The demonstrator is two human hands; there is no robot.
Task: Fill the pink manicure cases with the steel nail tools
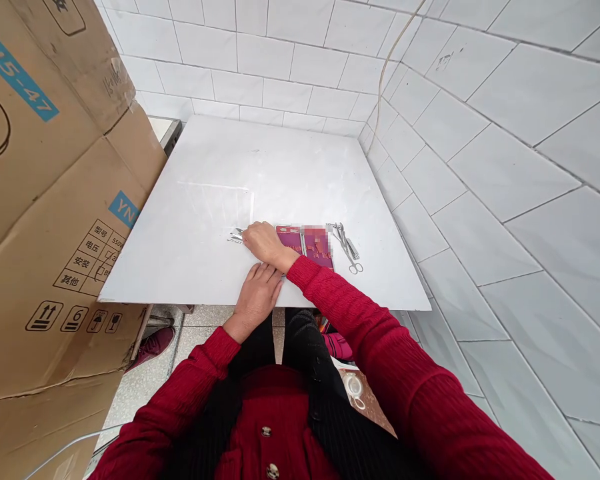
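Note:
On the white table lies an opened manicure case (320, 245) with a purple and red lining and loops inside. My right hand (263, 241) reaches across my left wrist side to the left of the case. Its fingers are bent together over small metal tools (236, 235), and what is between the fingertips is hidden. Flat at the table's front edge rests my left hand (260, 288), fingers stretched toward the case's near left corner. Right of the case are small scissors (356, 268) and slim metal tools (341, 237) in a loose group.
A large cardboard box (70, 220) stands along the table's left side. Tiled walls (300, 63) border the back and right, with a cable (383, 73) in the corner. Below are a shoe (153, 345) and a brown surface holding a white round object (353, 385).

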